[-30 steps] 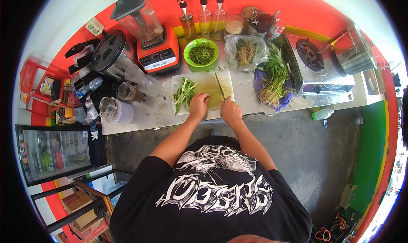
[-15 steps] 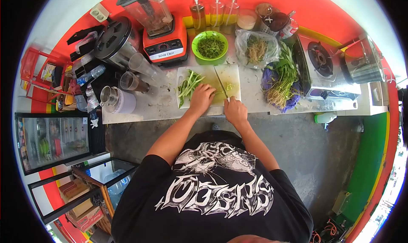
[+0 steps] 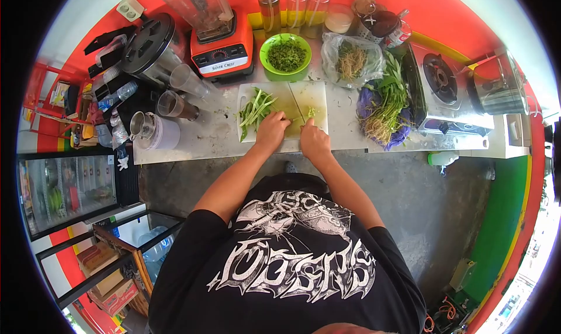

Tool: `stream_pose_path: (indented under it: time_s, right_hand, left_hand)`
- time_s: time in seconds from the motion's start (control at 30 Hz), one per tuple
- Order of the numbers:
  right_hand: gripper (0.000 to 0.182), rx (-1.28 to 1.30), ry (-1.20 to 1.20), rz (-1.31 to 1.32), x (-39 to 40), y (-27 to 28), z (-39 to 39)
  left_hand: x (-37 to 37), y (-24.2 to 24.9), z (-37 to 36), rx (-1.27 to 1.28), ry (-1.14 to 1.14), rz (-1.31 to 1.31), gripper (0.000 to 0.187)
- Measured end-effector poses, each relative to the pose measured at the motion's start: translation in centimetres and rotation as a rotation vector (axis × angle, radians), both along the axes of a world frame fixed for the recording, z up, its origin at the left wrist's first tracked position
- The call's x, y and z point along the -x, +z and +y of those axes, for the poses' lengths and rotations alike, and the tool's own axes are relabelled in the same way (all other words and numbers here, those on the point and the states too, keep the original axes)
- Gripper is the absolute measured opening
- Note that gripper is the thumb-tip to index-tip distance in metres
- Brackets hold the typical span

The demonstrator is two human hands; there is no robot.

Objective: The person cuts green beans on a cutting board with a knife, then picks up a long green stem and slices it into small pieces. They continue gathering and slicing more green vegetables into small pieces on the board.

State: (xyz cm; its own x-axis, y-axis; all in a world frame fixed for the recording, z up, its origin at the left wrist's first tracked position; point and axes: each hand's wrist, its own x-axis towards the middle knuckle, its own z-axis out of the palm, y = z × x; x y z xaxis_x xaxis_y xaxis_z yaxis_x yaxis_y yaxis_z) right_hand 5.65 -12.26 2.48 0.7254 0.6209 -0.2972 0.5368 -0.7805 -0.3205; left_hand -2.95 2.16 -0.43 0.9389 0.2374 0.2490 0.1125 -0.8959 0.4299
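Note:
A white cutting board (image 3: 248, 91) with a green-stained surface lies before me on the counter. My right hand (image 3: 315, 140) is closed around the handle of a knife (image 3: 297, 104), whose blade points away from me across the board. My left hand (image 3: 272, 130) rests on the board left of the knife, fingers curled; what lies under them is hidden. Beside it, a bunch of long green stems (image 3: 257, 111) lies on the board's left part. Small pale-green cut pieces (image 3: 314, 111) sit right of the blade. Behind the board stands a green bowl (image 3: 267, 66) of chopped greens (image 3: 286, 54).
An orange blender (image 3: 222, 50) and a tall plastic cup (image 3: 177, 106) stand left on the counter (image 3: 216, 141). On the right are a plastic bag with roots (image 3: 352, 62), leafy greens with roots (image 3: 385, 109) and a gas stove (image 3: 447, 109). Pump bottles (image 3: 297, 12) line the back.
The whole view has shifted slightly. My right hand and the knife have moved a little forward and left over the board, nearer my left hand. My left hand remains beside the stems.

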Motion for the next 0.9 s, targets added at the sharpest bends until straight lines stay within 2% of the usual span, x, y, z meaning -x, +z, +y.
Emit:
stream_pose_path:
  time_s: [0.17, 0.4, 0.5, 0.7, 0.77, 0.9]
  right_hand:
    - [0.032, 0.102, -0.019, 0.090, 1.2, 1.3, -0.6]
    - [0.031, 0.083, -0.006, 0.102, 0.1, 0.5, 0.3]
    - [0.030, 0.077, 0.010, 0.032, 0.5, 0.4, 0.4]
    - [0.030, 0.100, -0.042, 0.108, 1.3, 0.5, 0.4]
    - [0.021, 0.072, 0.027, -0.019, 0.7, -0.5, 0.8]
    - [0.019, 0.085, 0.037, -0.026, 1.1, 0.0, 0.8]
  left_hand:
    - [0.1, 0.6, 0.0, 0.019, 0.013, 0.037, 0.023]
    - [0.2, 0.3, -0.1, -0.015, -0.021, 0.027, 0.021]
    - [0.0, 0.3, 0.1, -0.001, -0.024, 0.010, 0.021]
    - [0.1, 0.3, 0.0, -0.017, -0.014, 0.028, 0.023]
    - [0.1, 0.1, -0.1, -0.036, -0.015, 0.040, 0.024]
    - [0.3, 0.6, -0.4, 0.000, 0.004, 0.029, 0.023]
